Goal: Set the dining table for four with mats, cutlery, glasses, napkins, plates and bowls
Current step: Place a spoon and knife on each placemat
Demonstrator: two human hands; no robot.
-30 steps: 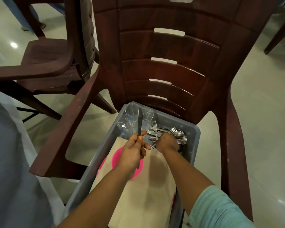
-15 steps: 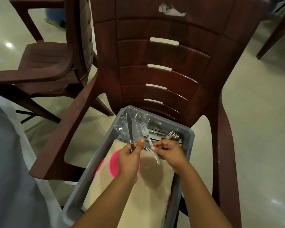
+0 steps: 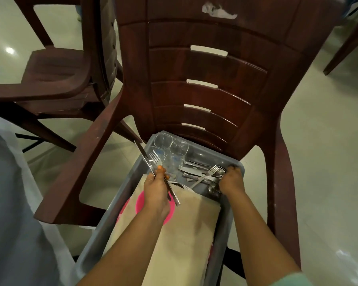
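Presently: cutlery being gathered from a grey tub (image 3: 241, 168) on a brown chair (image 3: 205, 65).
Left hand (image 3: 156, 187) pinches a knife (image 3: 142, 152) and fork (image 3: 155, 158) together, apparently collecting one set; both run lengthwise from lower right to upper left, tines and blade pointing up and away; right hand (image 3: 229, 180) curls into the loose cutlery (image 3: 203, 174) at the tub's far end, grasp unconfirmed; glasses (image 3: 172, 149) stand beside; beige mats (image 3: 186, 234) lie nearer.

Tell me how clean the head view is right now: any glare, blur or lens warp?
Head view: dim indoors; the cutlery pile and glasses are soft. Glare patches sit on the floor. Wide-angle warp bows the chair back. The left hand reads clearly, the right hand is in shadow.
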